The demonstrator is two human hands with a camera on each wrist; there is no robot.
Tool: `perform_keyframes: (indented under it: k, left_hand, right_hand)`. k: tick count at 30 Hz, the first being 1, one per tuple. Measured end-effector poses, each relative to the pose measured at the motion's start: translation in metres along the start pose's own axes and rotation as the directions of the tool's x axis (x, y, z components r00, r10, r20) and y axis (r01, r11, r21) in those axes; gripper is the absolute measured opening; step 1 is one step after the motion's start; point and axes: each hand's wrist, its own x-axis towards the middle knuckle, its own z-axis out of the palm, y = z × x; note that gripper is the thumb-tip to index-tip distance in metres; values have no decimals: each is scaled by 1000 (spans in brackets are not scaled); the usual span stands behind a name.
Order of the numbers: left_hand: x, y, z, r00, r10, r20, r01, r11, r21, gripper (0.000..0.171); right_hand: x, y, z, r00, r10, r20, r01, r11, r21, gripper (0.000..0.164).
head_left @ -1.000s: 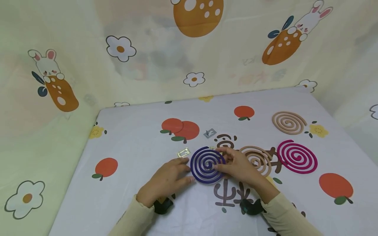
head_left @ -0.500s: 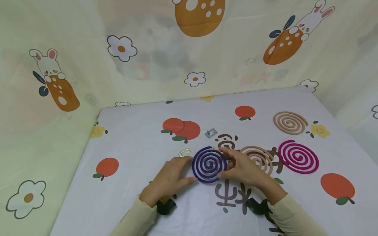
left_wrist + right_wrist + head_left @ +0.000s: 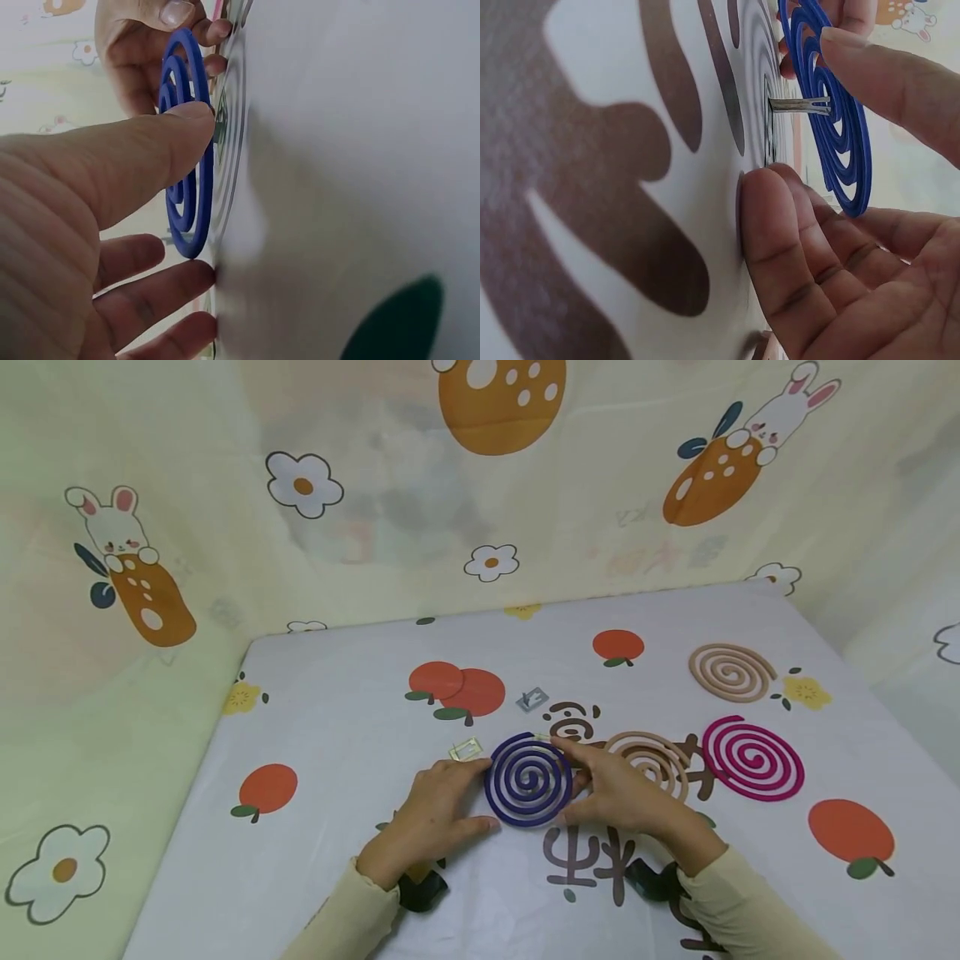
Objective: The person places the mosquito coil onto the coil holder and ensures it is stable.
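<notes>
A blue mosquito coil (image 3: 529, 779) sits raised above the table on a small metal stand, whose upright prong (image 3: 799, 106) reaches its middle in the right wrist view. To its left, my left hand (image 3: 435, 818) has its index fingertip at the rim and its thumb near the lower edge, fingers loosely extended. At the opposite rim, my right hand (image 3: 622, 789) has its thumb and index finger by the edge, the other fingers bent loosely near the tabletop. Partly hidden behind the right hand lies a tan mosquito coil (image 3: 649, 768).
A gold metal stand (image 3: 467, 749) and a silver metal stand (image 3: 532, 698) lie beyond the hands. To the right are a magenta coil (image 3: 757, 762) and another tan coil (image 3: 732, 674). The printed tablecloth (image 3: 337, 710) meets a patterned curtain (image 3: 405, 577) at the back.
My right thumb has slid off the blue coil's face to its lower right edge. The left hand has shifted slightly at the rim. The coil stays nearly in place.
</notes>
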Motion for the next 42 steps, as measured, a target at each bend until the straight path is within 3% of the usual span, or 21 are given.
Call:
perform_keyframes:
  k: [20,30,42]
  left_hand:
    - [2,-3,4,998,33,-61,-35,998,-44,67]
    - [0,-4,2,998,30,-60,-34,997,-64,70]
    - [-2,-5,0,998,34,-57,-38,996,-78,72]
  right_hand:
    - [2,1,4,1000,-17,22,16,999,29,105]
    - [2,4,6,998,-30,46,24,992,126,107]
    - [1,3,8,999,-20,46,15,994,106,111]
